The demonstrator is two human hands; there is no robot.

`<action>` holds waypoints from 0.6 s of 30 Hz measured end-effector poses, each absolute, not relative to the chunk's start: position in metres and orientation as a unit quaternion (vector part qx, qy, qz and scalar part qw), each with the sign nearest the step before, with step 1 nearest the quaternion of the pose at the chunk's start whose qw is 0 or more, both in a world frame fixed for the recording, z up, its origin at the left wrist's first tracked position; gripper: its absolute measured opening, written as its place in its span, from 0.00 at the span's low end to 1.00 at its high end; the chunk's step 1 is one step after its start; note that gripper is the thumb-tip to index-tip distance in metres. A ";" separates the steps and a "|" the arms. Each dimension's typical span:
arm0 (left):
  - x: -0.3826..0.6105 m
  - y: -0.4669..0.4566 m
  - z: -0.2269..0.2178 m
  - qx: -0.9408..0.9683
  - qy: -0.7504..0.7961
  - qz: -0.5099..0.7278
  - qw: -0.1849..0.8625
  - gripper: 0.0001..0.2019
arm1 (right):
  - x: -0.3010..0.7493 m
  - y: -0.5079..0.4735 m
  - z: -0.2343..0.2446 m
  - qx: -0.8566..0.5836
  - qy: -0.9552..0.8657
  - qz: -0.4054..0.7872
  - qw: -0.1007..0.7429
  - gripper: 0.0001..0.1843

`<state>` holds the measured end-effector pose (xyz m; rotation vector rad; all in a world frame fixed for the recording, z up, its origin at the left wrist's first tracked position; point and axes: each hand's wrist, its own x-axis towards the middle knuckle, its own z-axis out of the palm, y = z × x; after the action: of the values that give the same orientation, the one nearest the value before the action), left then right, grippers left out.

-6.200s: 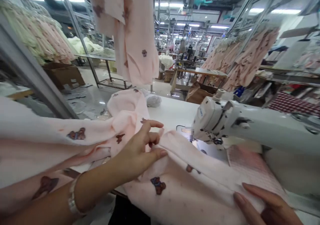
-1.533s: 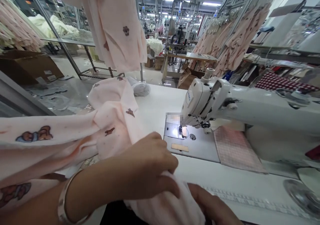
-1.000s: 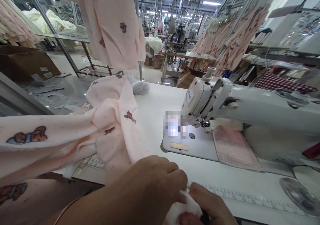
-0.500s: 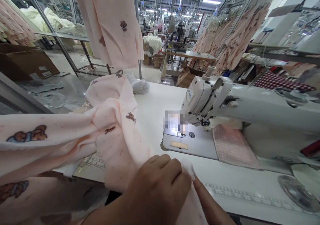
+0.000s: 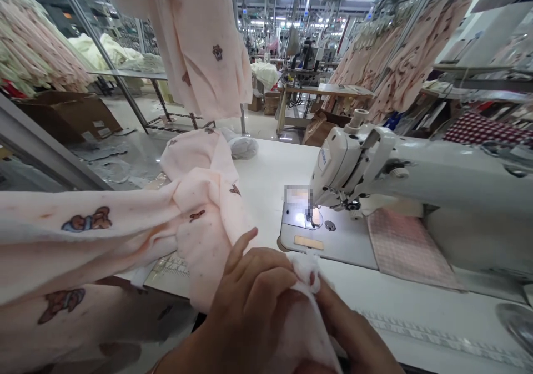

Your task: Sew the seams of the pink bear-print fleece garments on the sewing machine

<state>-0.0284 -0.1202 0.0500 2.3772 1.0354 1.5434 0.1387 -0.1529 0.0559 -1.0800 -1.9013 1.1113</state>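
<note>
My left hand is closed on the pale pink printed fabric at the table's front edge, its little finger sticking out. Facing it, my right hand pinches the same fabric, with a bunched whitish edge standing up between the fingers. Its fingertips are partly hidden by the cloth. Left of my hands a large pink garment part with bear prints lies in folds over the table. The sewing machine stands beyond my hands to the right, its needle area lit and partly pixelated.
A pink checked cloth lies beside the machine bed. A clear ruler strip runs along the table's front. Pink fabric hangs above the table's far left. A cardboard box sits on the floor at left.
The view has swung left, so things sit further right. My left hand has turned with its little finger lifted, and the fabric edge now shows bunched up between both hands.
</note>
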 end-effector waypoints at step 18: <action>-0.045 -0.047 0.117 0.949 0.192 0.191 -0.163 0.09 | 0.147 -0.185 -0.005 -0.584 -0.621 0.424 0.307 0.38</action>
<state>-0.0453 -0.0471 0.1174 3.3352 0.6744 0.6726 0.1468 -0.1849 -0.0049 -1.5440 -1.6432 1.1219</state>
